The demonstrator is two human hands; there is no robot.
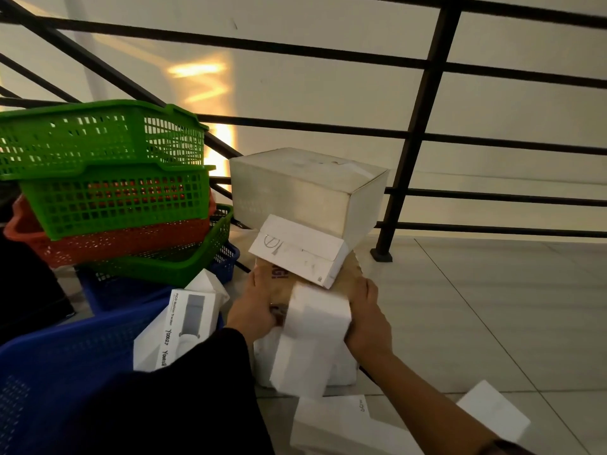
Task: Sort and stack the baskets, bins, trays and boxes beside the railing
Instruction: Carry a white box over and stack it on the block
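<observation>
A dark sleeve (184,395) fills the bottom left of the view, crossing over the rim of a blue basket (56,366). From it the left hand (254,307) reaches forward, fingers curled round the left edge of a brown cardboard box (349,274). The right hand (366,318) grips the same box on its right edge. A blurred white box (312,343) lies across the near end of the cardboard box, between the two hands, and a second small white box (297,254) sits tilted on its far end. Behind that stands a large white box (305,188) next to the black railing (423,133). To the left, two green baskets (108,169) are stacked on a red basket (108,241), another green one and more blue ones below. A labelled white box (189,318) leans on the blue basket. Two flat white boxes (338,425) lie on the tiled floor (492,307) near the right forearm
</observation>
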